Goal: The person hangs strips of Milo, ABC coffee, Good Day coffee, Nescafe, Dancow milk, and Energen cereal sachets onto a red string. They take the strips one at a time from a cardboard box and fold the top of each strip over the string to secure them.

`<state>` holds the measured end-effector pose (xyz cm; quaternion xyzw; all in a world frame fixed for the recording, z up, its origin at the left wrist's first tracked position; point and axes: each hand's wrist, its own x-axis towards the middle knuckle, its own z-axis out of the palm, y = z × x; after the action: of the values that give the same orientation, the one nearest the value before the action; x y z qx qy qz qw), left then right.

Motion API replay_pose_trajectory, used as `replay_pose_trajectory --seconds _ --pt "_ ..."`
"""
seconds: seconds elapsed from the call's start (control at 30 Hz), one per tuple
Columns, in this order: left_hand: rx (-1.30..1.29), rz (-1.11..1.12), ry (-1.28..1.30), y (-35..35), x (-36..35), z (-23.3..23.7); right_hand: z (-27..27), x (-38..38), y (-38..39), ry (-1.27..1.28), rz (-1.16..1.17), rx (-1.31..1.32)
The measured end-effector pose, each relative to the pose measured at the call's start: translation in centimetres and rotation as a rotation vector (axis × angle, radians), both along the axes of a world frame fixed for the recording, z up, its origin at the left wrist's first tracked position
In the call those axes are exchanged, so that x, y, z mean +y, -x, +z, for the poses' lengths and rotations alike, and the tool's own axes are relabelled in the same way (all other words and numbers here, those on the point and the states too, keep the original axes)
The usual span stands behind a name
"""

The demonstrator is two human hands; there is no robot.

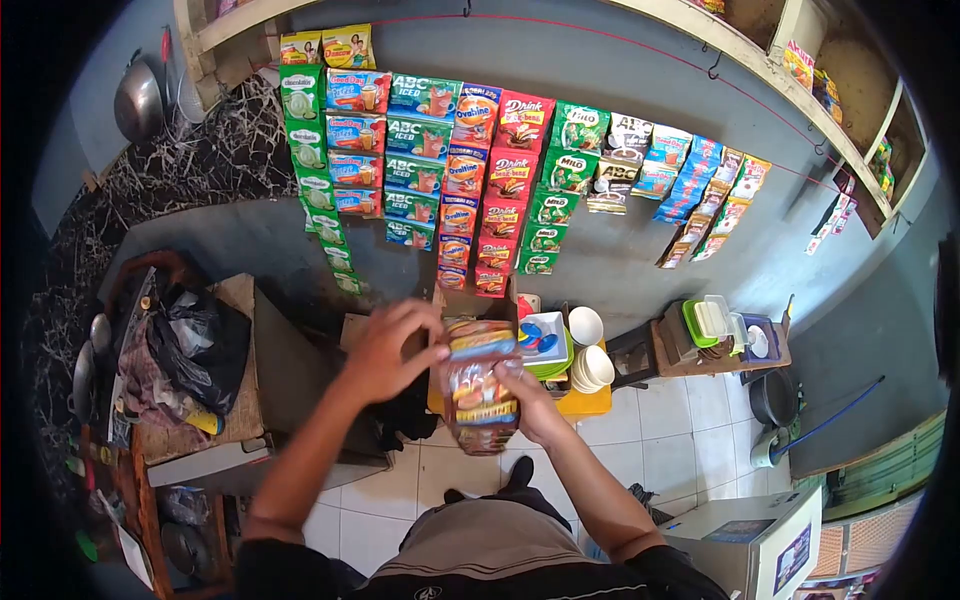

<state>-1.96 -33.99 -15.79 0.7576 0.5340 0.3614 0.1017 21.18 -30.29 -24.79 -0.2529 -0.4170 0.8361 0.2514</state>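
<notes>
A folded strip of brown drink sachets (478,395) hangs in front of my body, roughly mid-view. My right hand (535,408) is closed on its right side, thumb lying across the front. At the strip's upper left edge, my left hand (392,350) has its fingers bent and pinches the corner of the top sachet; the exact fingertip contact is partly hidden. Above both hands, rows of hanging drink sachets line the wall, among them red sachets (513,165) and green sachets (565,190).
Behind the strip, a yellow stool (588,403) bears white bowls (592,368) and a tray (542,335). A black plastic bag (205,340) lies on a cabinet at left. Plastic containers (712,318) sit on a wooden bench at right. Shelving (760,70) runs overhead.
</notes>
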Motion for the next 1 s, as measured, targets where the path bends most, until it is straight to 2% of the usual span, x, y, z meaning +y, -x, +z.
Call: replay_pose_trajectory --seconds 0.03,0.07,0.1,0.13,0.2,0.23,0.27,0.3,0.37,0.4,0.47,0.5,0.57,0.6,0.67,0.73,0.8,0.83,0.87,0.93,0.97,1.0 --pt "-0.280 0.021 0.035 0.2 -0.9 -3.6 0.7 -0.1 0.3 0.092 -0.198 0.026" --pt "-0.451 0.180 0.195 0.2 -2.3 -7.3 1.0 -0.1 0.4 0.184 -0.397 0.050" --pt "-0.603 0.268 0.222 -0.2 -3.4 -10.6 0.4 0.5 0.3 0.191 -0.457 0.109" --pt "-0.694 0.294 0.345 0.4 -4.1 -15.9 0.9 0.6 0.1 0.188 -0.459 0.103" --pt "-0.932 0.292 0.609 -1.5 -6.3 -20.0 2.6 0.4 -0.3 0.185 -0.587 0.307" --pt "-1.112 0.295 0.831 -1.9 -6.9 -23.3 3.0 0.4 -0.7 0.185 -0.587 0.336" --pt "-1.191 0.290 1.184 -2.6 -7.3 -23.9 3.7 0.1 -0.8 0.225 -0.615 0.382" --pt "-1.112 0.178 1.359 -3.7 -7.3 -26.0 4.5 -0.3 -0.8 0.212 -0.637 0.423" --pt "-1.239 -0.127 1.482 -6.3 -6.8 -24.1 5.6 -1.0 -0.5 0.199 -0.657 0.457" --pt "-1.247 -0.127 1.484 -7.5 -6.1 -23.4 5.9 -1.3 -0.4 0.184 -0.685 0.506" --pt "-1.779 -0.310 1.225 -9.4 -4.1 -22.0 6.4 -1.8 -0.4 0.165 -0.710 0.551" --pt "-1.780 -0.315 1.226 -10.0 -3.2 -21.9 6.5 -2.2 -0.6 0.159 -0.703 0.588" --pt "-2.114 -0.060 0.697 -10.7 -1.2 -21.9 6.7 -3.1 -1.2 0.161 -0.689 0.586" --pt "-2.115 -0.069 0.704 -10.7 -0.7 -21.7 6.4 -3.4 -1.6 0.154 -0.696 0.584" --pt "-1.992 0.186 0.475 -10.0 0.4 -21.0 4.9 -3.9 -2.5 0.142 -0.704 0.496" --pt "-1.999 0.220 0.323 -8.5 1.1 -18.2 1.8 -4.3 -4.2 0.082 -0.654 0.479" --pt "-1.935 0.249 0.154 -7.0 1.8 -14.1 -0.6 -4.6 -5.6 0.198 -0.474 0.159" --pt "-1.891 0.223 0.082 -6.0 2.6 -14.2 -2.2 -4.7 -6.6 0.262 -0.385 0.100" --pt "-1.845 0.197 0.009 -5.3 3.3 -14.3 -3.8 -4.8 -7.6 0.264 -0.391 0.105" --pt "-1.780 0.155 -0.017 -5.5 3.7 -11.8 -5.6 -4.9 -9.5 0.261 0.021 -0.232" --pt "-1.719 0.116 -0.050 -5.8 3.9 -10.9 -5.5 -4.8 -10.5 0.154 0.151 -0.393" --pt "-1.596 0.105 0.011 -6.2 3.9 -11.0 -5.0 -4.4 -11.0 0.152 0.148 -0.389"
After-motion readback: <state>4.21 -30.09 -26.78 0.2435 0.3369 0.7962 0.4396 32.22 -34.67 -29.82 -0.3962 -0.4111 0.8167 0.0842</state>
